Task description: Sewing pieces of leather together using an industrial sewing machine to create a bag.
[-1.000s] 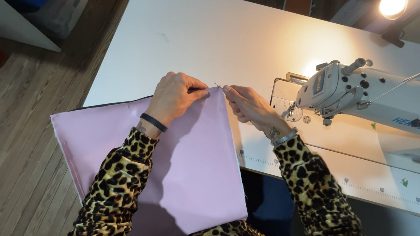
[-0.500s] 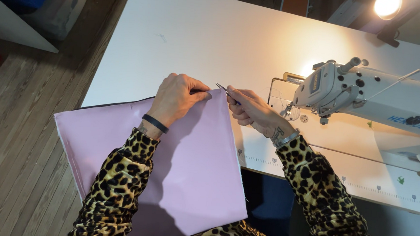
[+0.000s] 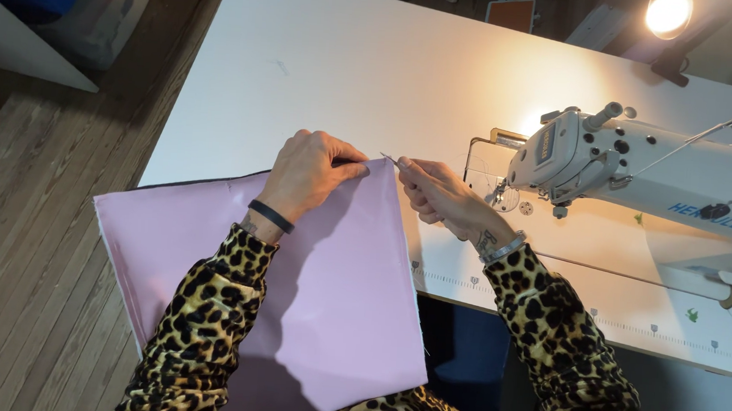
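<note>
Pink fabric [image 3: 327, 271], smooth and folded flat, lies under the left hand [image 3: 308, 171], which pinches its top corner; the right hand [image 3: 435, 193] grips a thin metal tool [image 3: 391, 159] there. Beyond, white table [image 3: 350, 67], sewing machine [image 3: 626, 164], lamp [image 3: 667, 14].

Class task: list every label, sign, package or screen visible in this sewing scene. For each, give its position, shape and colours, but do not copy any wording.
Lettering on the sewing machine arm: right of the hands, a short blue line of print with a dark round mark on white casing.
Plate on the machine head: narrow upright grey rectangle facing the hands.
Ruler strip on the table edge: thin line with small dark marks along the white table's near edge.
No screens or packages show.
</note>
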